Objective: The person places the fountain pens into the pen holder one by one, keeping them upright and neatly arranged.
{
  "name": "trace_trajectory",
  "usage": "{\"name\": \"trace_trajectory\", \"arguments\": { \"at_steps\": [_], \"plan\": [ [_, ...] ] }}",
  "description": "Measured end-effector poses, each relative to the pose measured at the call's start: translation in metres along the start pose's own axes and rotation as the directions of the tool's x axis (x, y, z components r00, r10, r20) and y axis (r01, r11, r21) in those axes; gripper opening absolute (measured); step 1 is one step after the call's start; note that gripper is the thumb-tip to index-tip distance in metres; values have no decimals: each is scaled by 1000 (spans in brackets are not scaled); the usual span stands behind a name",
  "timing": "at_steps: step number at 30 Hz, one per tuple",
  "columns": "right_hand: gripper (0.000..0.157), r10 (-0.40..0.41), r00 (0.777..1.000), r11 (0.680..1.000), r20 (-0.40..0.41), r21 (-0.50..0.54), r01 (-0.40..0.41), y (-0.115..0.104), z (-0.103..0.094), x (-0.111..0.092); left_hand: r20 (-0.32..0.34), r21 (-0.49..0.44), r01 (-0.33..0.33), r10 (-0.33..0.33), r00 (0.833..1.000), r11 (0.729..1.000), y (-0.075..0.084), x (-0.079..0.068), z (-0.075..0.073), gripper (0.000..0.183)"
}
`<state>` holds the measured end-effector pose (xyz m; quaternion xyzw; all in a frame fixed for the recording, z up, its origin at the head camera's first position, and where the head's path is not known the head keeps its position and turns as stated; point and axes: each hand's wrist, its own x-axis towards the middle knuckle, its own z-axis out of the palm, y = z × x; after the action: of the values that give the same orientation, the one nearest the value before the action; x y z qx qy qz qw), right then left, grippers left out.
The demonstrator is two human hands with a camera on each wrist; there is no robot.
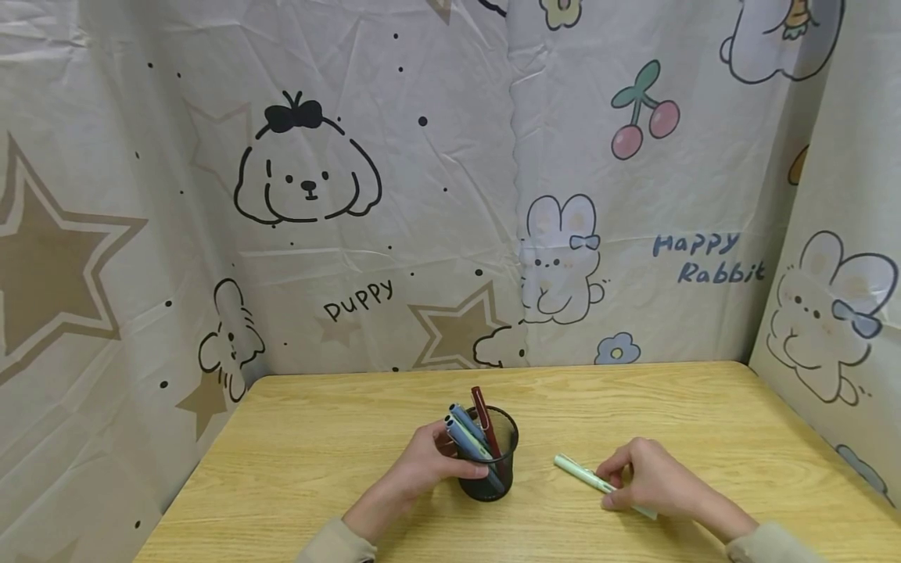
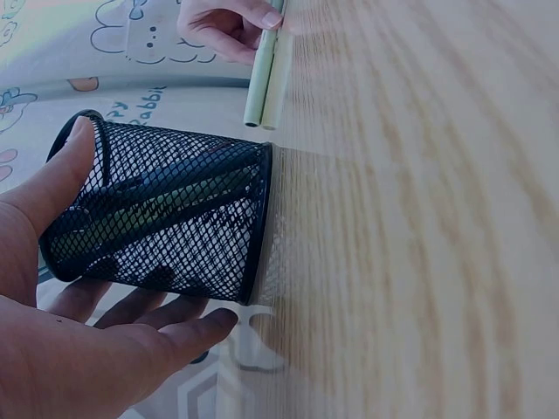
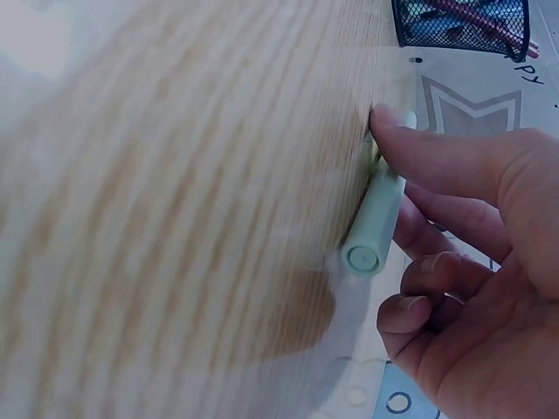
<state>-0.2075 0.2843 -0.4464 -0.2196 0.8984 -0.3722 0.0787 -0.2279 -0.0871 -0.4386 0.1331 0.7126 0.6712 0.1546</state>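
Observation:
A black mesh pen holder [image 1: 505,477] stands upright on the table. My left hand [image 1: 429,461] grips it from the left, thumb at the rim and the other fingers along the far side, as the left wrist view [image 2: 105,349] also shows. Inside lean several pens: blue ones [image 1: 461,434] toward my hand and a dark red pen [image 1: 482,407] rising above the rim. To the right, my right hand [image 1: 651,481] pinches a light green pen [image 1: 579,471] between thumb and fingers. That pen lies at the tabletop, its near end [image 3: 371,231] sticking out below the thumb.
The wood-grain table [image 1: 338,446] reaches back to a cloth backdrop [image 1: 422,188] printed with a puppy, rabbits, stars and cherries. The cloth also hangs along both sides. A gap of bare tabletop [image 1: 533,477] lies between the pen holder and the green pen.

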Motion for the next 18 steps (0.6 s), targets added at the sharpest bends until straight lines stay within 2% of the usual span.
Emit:
{"name": "trace_trajectory", "arguments": {
  "at_steps": [10, 18],
  "plan": [
    [22, -29, 999, 998, -17, -60, 28, -1, 1, 1, 1, -3, -4, 4, 1000, 1000, 0, 1, 0, 63],
    [18, -68, 997, 983, -31, -175, 62, -3, 0, 1, 7, -11, -7, 7, 1000, 1000, 0, 1, 1, 63]
  ]
}}
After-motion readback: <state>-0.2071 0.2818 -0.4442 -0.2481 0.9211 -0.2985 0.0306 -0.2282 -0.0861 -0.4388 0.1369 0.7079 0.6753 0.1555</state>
